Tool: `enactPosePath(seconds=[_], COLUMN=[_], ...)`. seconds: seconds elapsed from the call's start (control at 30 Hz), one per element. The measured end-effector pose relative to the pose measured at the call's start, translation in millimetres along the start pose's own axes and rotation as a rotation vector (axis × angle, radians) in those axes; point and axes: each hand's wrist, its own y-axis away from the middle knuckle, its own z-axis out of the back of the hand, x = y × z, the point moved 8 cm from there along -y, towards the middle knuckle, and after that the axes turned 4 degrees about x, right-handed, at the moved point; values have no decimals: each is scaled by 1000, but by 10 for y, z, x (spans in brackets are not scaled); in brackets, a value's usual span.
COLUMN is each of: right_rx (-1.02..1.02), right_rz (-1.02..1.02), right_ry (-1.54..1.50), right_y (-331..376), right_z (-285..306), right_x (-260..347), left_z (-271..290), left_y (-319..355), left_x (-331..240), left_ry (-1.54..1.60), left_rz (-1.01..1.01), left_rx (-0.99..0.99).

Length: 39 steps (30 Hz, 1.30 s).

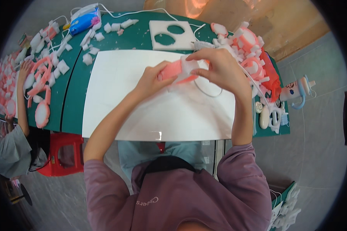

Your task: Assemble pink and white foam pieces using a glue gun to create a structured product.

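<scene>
Purple shirt (196,192) nearest camera; beyond it, white board (115,92) on green counter (75,81). Over board's far half: pink foam (170,70) in left hand (150,81), fingers closed about its sides. White foam (187,66) adjoins pink foam's right end; long axis of pair roughly left to right. Right hand (221,67) nearer white foam: thumb and index bent, slightly parted, tips at it; grip or mere touch, cannot tell.
</scene>
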Motion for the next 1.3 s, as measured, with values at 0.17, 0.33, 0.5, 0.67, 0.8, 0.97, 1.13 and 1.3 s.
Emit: enactPosePath(seconds=[0.17, 0.33, 0.5, 0.67, 0.8, 0.97, 1.13, 1.3], right_rx=[-43, 29, 96, 81, 91, 150, 127, 111], right_rz=[53, 34, -3, 78, 60, 5, 16, 30], right_ry=[34, 19, -58, -68, -35, -94, -2, -47], right_y=[6, 16, 61, 21, 32, 36, 66, 20], right_z=[60, 63, 37, 21, 21, 26, 22, 5], right_x=[11, 23, -50, -85, -96, -60, -55, -147], left_z=[-8, -27, -50, -35, -41, -50, -62, -66], left_y=[-46, -23, -31, -31, -32, -22, -42, -70], left_x=[-4, -3, -40, -17, -27, -44, -57, -17], left_ry=[-15, -32, -22, -15, -35, -36, -50, -34], left_rz=[12, 39, 15, 41, 51, 38, 28, 112], left_rx=[-3, 32, 51, 69, 85, 86, 82, 114])
